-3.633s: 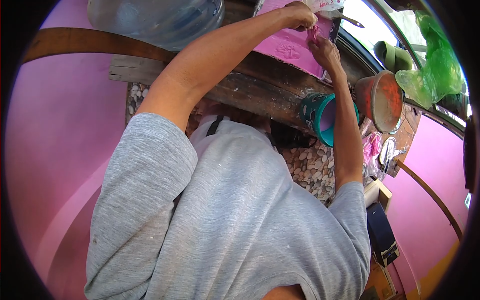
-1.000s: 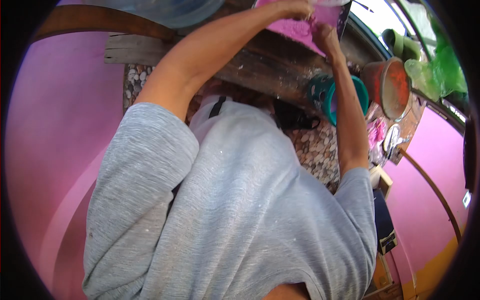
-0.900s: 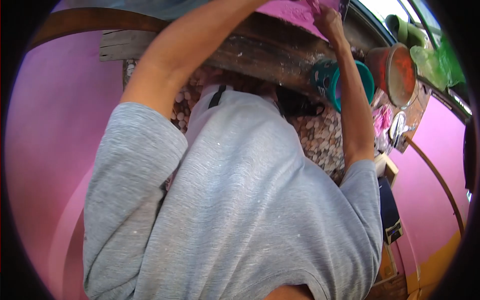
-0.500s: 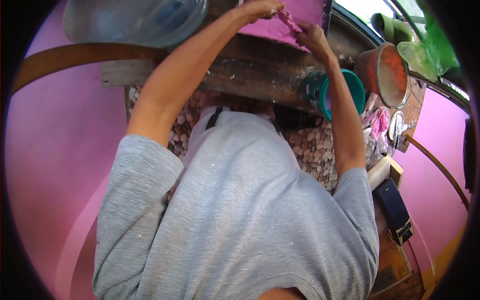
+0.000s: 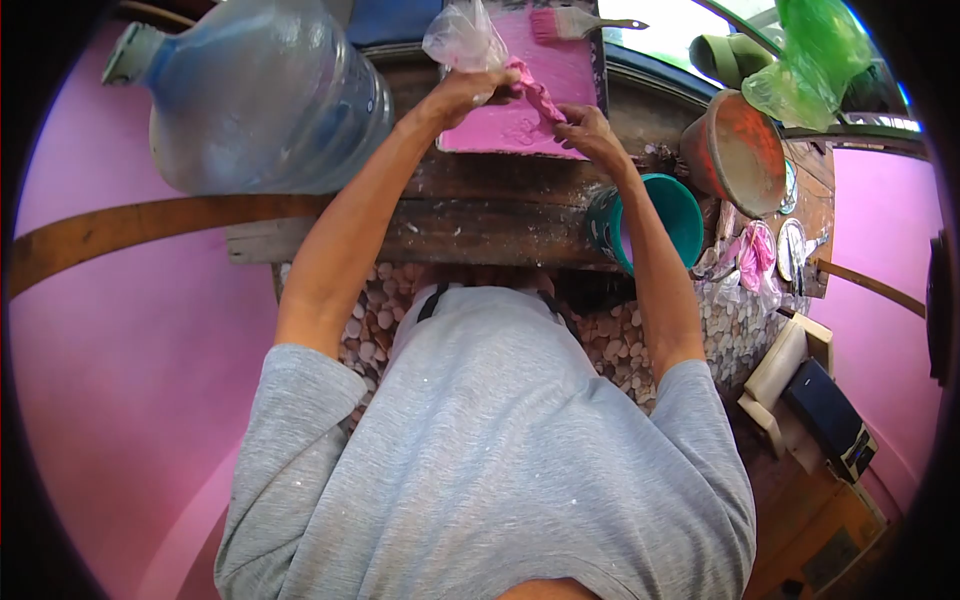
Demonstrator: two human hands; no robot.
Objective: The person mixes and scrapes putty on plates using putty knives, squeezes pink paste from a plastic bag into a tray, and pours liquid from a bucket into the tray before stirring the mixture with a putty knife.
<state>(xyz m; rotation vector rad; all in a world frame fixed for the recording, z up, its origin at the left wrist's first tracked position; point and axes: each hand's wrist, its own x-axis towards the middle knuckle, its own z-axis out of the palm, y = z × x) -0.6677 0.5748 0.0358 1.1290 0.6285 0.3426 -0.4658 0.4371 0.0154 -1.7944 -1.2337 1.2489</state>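
Observation:
A plastic bag stretches between my two hands over a paint tray [image 5: 446, 128] coated in wet pink. Its clear, puffed part [image 5: 466, 38] rises above my left hand [image 5: 478, 95]; its twisted, pink-smeared part [image 5: 540, 94] runs across to my right hand [image 5: 590, 133]. The left fingers are closed round the bag's middle. My right fingers pinch the pink end. A paintbrush [image 5: 570, 24] with pink bristles lies across the tray's far right edge, its handle pointing right.
A big clear water bottle [image 5: 270, 100] lies on its side to the left. Right of the tray stand a teal bucket [image 5: 688, 215] and an orange-stained bucket [image 5: 738, 150]. A green plastic bag [image 5: 815, 60] hangs at upper right. The wooden bench [image 5: 480, 225] edge runs in front of me.
The view has shifted upward, bringing the brush, more of the tray and the bag's clear part into sight. Both hands still hold the twisted pink plastic.

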